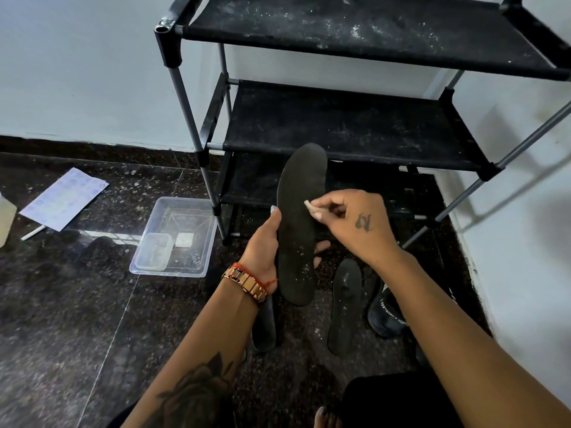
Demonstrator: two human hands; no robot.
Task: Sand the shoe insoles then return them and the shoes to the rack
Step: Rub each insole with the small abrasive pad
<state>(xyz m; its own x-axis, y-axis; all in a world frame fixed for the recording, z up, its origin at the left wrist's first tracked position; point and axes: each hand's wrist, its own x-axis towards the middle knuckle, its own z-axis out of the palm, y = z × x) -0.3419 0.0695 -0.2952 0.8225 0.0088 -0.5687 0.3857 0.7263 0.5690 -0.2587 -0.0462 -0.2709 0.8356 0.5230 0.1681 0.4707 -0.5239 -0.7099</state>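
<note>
My left hand grips a black insole upright from beneath, thumb on its left edge and fingers behind. My right hand pinches a small pale piece of sandpaper against the insole's middle right side. A second black insole lies flat on the floor below, speckled with white dust. Just right of it a black shoe with white lettering stands on the floor. Another dark insole or shoe part shows under my left wrist. The black shoe rack stands behind with dusty bare shelves.
A clear plastic tray holding a smaller container sits on the dark granite floor left of the rack. A printed sheet and a white stick lie further left. Pale walls close in behind and to the right.
</note>
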